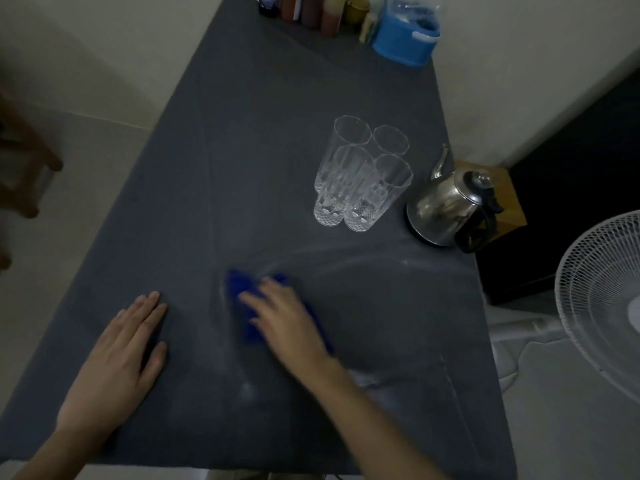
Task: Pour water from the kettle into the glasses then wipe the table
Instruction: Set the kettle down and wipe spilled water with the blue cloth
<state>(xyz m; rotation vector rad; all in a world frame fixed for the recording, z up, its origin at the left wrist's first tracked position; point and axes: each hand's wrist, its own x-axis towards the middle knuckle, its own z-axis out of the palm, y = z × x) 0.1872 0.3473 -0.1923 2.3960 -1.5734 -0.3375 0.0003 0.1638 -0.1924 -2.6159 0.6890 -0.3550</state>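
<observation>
Cloth (pixel 242 289) blue, bunched, blurred, under R hand (pixel 287 317)

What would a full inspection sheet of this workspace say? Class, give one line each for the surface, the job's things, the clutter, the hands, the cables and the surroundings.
Surface: table under a dark grey cloth with creases and pale smears near the front.
Job's things: four clear glasses clustered upright; water level cannot be told. Steel kettle stands right of them at the table edge. Blue cloth lies under the right hand.
Clutter: bottles and jars and a blue container at the far end.
Hands: left hand flat on the table; right hand blurred, pressing the blue cloth.
Cables: nothing seen.
Surroundings: white fan at right, wooden furniture at left, light walls.
</observation>
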